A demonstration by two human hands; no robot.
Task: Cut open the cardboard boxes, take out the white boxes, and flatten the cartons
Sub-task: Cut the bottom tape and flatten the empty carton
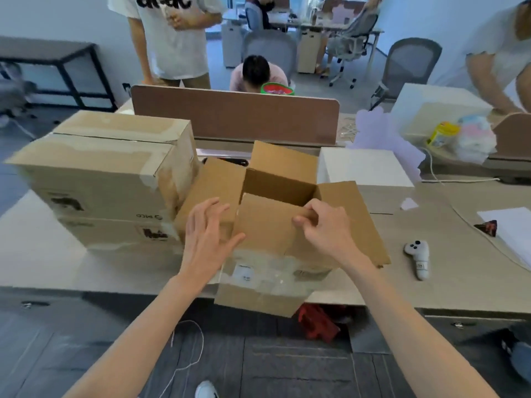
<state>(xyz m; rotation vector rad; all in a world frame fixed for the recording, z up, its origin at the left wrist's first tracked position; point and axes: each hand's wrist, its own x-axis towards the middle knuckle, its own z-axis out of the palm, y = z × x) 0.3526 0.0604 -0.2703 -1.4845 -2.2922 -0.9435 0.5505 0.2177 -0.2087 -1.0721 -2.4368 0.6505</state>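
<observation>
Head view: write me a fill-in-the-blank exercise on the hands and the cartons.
Of the left hand and the right hand, only the ____ one pinches a flap of the open carton.
The stacked cartons stand to the open carton's ____.
The box behind the open carton is ____ in colour.
The controller lies on the table to the open carton's ____.
Missing words: right, left, white, right.

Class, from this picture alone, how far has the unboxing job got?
Done: one carton is open, and a white box stands beside it. In hand: the right hand grips its near flap, the left hand open alongside. Left: flattening it; the stacked cartons are closed.
</observation>
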